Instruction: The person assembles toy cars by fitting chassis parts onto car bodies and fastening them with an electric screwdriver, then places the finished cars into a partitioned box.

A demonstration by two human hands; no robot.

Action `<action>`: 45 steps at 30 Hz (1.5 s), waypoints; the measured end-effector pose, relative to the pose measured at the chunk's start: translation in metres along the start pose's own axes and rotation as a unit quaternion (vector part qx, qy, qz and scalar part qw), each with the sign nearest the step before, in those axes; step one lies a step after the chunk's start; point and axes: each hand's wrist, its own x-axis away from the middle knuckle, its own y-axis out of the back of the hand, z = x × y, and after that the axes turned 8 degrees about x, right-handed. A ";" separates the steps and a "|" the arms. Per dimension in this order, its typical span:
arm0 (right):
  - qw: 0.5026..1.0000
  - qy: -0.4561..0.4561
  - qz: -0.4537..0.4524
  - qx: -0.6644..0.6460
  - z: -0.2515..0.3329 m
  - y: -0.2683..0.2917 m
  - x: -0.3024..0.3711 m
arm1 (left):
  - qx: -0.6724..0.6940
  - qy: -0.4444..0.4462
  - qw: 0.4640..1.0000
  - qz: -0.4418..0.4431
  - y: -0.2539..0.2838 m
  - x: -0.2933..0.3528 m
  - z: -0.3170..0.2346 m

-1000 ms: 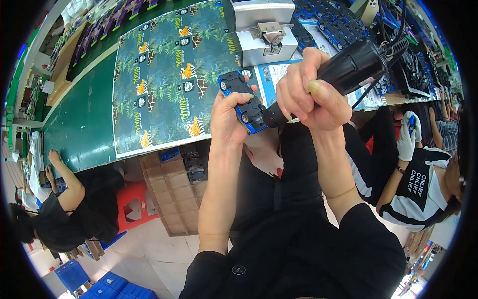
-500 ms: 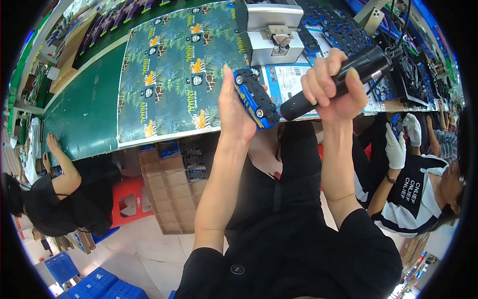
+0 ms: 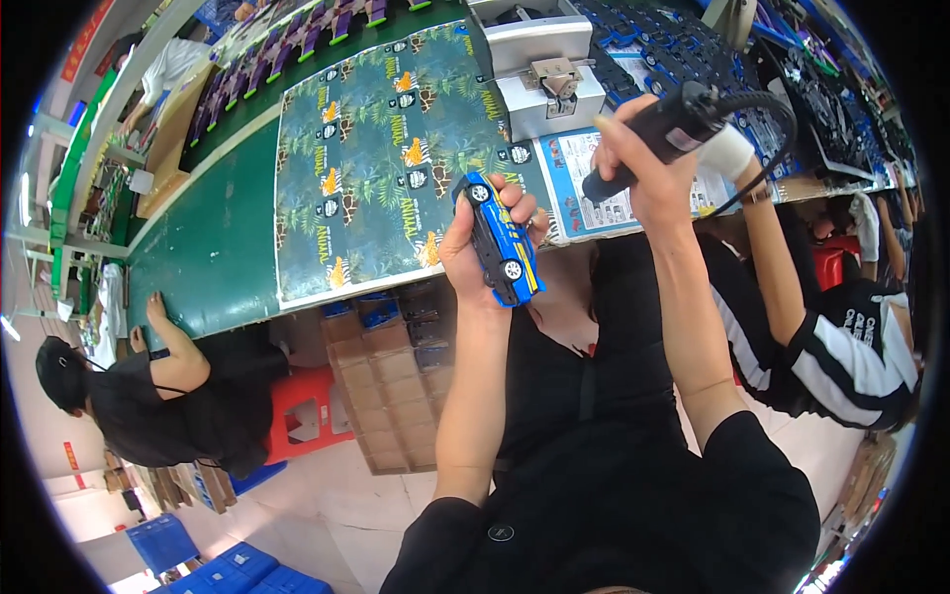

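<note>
My left hand [image 3: 463, 259] is wrapped round a blue toy car [image 3: 517, 238] with yellow marks. Its side with two silver wheels faces up, and its black underside shows toward my thumb. In my right hand [image 3: 661, 178] is a black corded electric screwdriver [image 3: 681, 121], gripped by its body. The narrow end points down and left, over the printed paper near the table edge, apart from the car. A black cable [image 3: 782, 119] loops from its rear end.
A silver metal fixture [image 3: 542, 84] stands on the table beside a patterned sheet [image 3: 376, 168]. Several blue toy cars [image 3: 683, 49] lie at the back right. A co-worker's gloved hand [image 3: 727, 153] reaches in behind my screwdriver. A divided cardboard box [image 3: 386, 396] sits below the table.
My left hand has turned the toy car from its underside onto its side and lowered it. The screwdriver has moved away from the car. The co-worker's gloved hand has come over the table.
</note>
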 end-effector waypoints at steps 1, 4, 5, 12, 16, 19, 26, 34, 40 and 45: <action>1.000 0.001 -0.006 -0.005 -0.001 -0.001 -0.001 | 0.015 0.001 1.000 0.004 0.000 0.001 0.000; 1.000 0.006 -0.022 -0.009 -0.006 0.000 -0.001 | 0.025 0.012 1.000 0.010 0.003 0.000 -0.001; 1.000 0.002 -0.019 -0.005 -0.007 0.002 -0.001 | 0.023 0.005 1.000 0.005 0.005 0.000 0.000; 0.999 0.033 -0.009 0.018 -0.013 0.003 0.003 | -0.095 -0.040 0.994 -0.030 0.003 0.002 -0.002; 0.956 0.182 -0.221 0.069 -0.026 0.000 0.053 | -0.223 -0.137 0.965 -0.007 -0.012 -0.001 0.001; 0.981 0.077 -0.082 0.158 -0.022 -0.006 0.107 | -0.305 -0.178 0.936 0.020 -0.019 -0.004 0.017; 0.996 -0.082 0.026 0.030 -0.033 -0.002 0.119 | -0.431 -0.120 0.894 -0.008 -0.015 0.031 0.020; 0.953 0.092 0.129 0.258 -0.035 0.040 0.125 | -0.849 0.042 0.527 -0.005 -0.050 0.046 0.009; 0.949 0.078 0.135 0.275 -0.036 0.041 0.127 | -0.873 0.038 0.486 0.027 -0.040 0.047 0.024; 0.950 0.069 0.145 0.266 -0.040 0.046 0.128 | -0.872 0.034 0.487 -0.003 -0.030 0.051 0.029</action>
